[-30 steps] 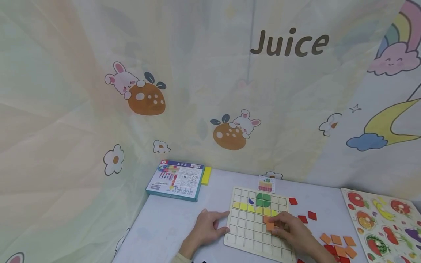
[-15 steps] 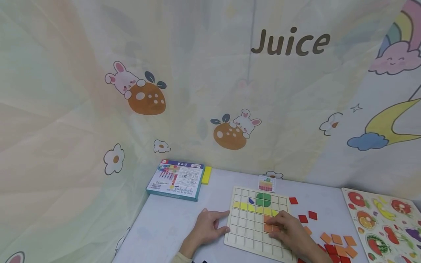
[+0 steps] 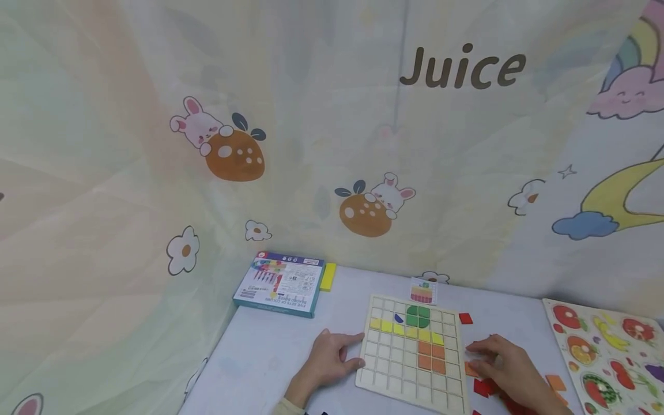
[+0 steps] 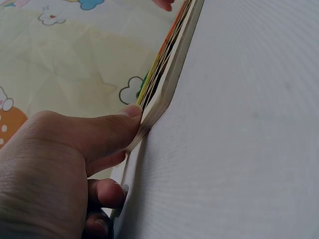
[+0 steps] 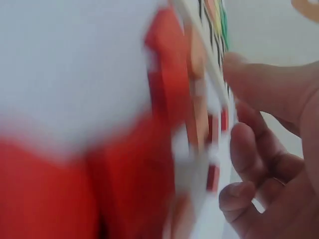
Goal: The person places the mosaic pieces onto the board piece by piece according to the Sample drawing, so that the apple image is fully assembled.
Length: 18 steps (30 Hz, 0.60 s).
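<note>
In the head view, a pale gridded board [image 3: 391, 369] lies flat on the white table. It carries a row of yellow tiles [image 3: 399, 329], a green round shape [image 3: 418, 316], a small blue half-circle [image 3: 399, 318] and a block of orange tiles [image 3: 432, 357]. My left hand [image 3: 332, 357] touches the board's left edge, thumb and forefinger extended; the left wrist view has the thumb [image 4: 112, 132] against that edge. Right of the board, my right hand [image 3: 500, 366] is over loose tiles, fingers bent and apart, beside an orange tile [image 3: 471, 369]. Nothing shows between its fingers in the blurred right wrist view.
Red tiles [image 3: 482, 388] lie partly under the right hand. A picture card [image 3: 423, 291] is behind the board. At far right sits a fruit puzzle board [image 3: 602, 351]. A flat box [image 3: 280, 285] and a yellow strip [image 3: 328, 277] are at back left, before a printed curtain [image 3: 311, 115].
My right hand pressed an orange tile onto the board, let go, and moved right to the loose tiles. The orange block now shows uncovered. My left hand stayed at the board's edge.
</note>
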### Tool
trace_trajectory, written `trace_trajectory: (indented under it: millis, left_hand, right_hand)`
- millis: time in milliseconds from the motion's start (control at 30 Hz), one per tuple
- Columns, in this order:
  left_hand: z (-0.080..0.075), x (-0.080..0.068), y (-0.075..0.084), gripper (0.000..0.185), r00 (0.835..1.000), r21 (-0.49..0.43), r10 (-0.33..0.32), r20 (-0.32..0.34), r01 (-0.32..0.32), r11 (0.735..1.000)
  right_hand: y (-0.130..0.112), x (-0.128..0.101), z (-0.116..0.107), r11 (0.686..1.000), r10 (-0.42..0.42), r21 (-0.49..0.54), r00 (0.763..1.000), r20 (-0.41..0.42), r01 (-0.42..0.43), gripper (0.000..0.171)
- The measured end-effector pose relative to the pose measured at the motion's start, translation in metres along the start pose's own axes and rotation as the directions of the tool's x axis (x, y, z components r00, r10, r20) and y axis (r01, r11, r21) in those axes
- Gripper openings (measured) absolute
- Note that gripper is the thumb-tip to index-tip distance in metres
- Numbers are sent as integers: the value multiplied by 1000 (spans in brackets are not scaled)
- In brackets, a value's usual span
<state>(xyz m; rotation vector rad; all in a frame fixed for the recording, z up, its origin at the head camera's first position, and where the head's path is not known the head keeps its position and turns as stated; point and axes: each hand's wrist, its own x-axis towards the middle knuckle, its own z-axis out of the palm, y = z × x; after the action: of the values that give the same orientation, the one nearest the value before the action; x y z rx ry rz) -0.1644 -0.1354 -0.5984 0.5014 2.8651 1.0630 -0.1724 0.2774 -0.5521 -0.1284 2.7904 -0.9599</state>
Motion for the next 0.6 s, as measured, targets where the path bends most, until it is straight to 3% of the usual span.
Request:
trace_trajectory:
  millis: [200, 367, 600]
  left_hand:
    - [-1, -1, 1, 52, 999, 0, -33, 11, 33, 999]
    - [-1, -1, 1, 53, 1000, -9, -26, 9, 26, 1000]
    - [1, 0, 1, 52, 1000, -18, -7, 0, 7, 1000]
  right_hand:
    - [27, -4, -18, 998, 3, -61, 999, 53, 0, 33]
    - [37, -4, -21, 999, 24, -48, 995, 101, -19, 38]
    - [41, -1, -22, 998, -63, -16, 984, 168, 66, 34]
